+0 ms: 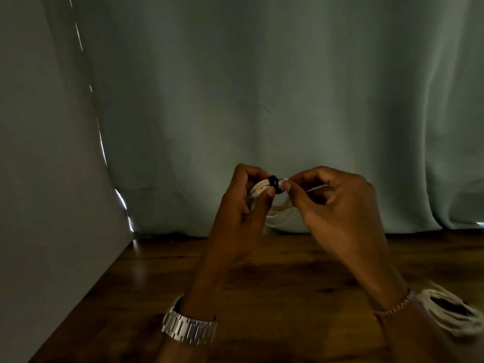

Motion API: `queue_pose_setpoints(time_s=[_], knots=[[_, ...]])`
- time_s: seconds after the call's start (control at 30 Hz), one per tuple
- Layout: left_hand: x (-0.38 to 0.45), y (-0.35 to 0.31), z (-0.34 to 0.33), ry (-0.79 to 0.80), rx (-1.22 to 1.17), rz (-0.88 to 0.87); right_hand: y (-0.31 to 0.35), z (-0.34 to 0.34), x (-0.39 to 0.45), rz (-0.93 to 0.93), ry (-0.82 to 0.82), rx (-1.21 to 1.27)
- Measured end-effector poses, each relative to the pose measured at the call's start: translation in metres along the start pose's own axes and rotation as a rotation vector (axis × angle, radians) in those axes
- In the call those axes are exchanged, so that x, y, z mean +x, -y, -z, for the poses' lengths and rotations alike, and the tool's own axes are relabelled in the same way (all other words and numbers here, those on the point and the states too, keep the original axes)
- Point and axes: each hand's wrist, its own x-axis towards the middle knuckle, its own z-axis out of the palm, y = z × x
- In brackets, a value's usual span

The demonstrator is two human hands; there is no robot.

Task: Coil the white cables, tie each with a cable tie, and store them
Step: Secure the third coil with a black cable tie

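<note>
Left hand clamps the white cable coil, right hand pinching the black cable tie just right of it.

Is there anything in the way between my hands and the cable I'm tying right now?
Nothing visible. Your left hand already grips the coiled white cable, and your right hand pinches the black cable tie wrapped on it, above the wooden table.
</note>
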Motion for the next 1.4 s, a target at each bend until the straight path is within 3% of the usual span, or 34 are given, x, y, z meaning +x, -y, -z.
queue_pose_setpoints(time_s=[0.13,0.63,1.23,1.4], knots=[[-0.001,0.000,-0.003,0.040,0.000,-0.017,-0.003,-0.001,0.000,0.017,-0.042,-0.014],[0.000,0.005,-0.001,0.070,-0.047,0.009,-0.010,0.005,0.006,-0.195,0.146,-0.008],[0.000,0.000,0.006,-0.138,-0.165,-0.038,-0.011,0.007,0.008,0.244,0.053,-0.172],[0.002,0.000,0.006,-0.165,-0.168,-0.024,-0.011,0.006,0.008,0.262,0.044,-0.003]])
